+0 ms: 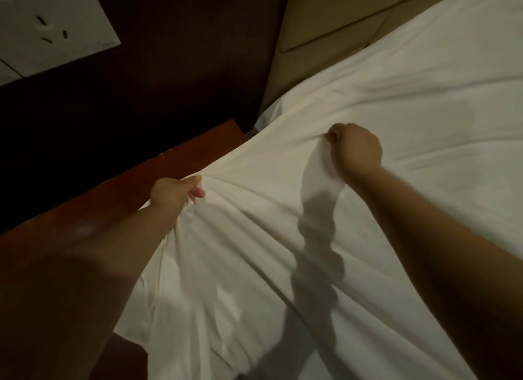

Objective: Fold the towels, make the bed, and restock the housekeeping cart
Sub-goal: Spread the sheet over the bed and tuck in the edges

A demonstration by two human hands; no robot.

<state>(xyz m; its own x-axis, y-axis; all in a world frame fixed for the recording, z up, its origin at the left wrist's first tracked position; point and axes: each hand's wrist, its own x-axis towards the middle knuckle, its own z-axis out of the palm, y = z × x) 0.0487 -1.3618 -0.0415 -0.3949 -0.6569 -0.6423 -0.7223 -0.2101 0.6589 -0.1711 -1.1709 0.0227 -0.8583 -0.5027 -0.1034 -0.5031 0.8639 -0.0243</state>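
My left hand [177, 191] grips a bunch of the sheet [368, 96] beside the nightstand [119, 193]; my right hand [356, 149] pinches a fold further in. The sheet lies wrinkled over the bed, untucked. No towels or cart show.

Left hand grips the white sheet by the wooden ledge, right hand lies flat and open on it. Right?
No. Head view: the right hand is fisted, pinching up a fold of the sheet, not flat. The left hand does grip it by the wooden ledge.
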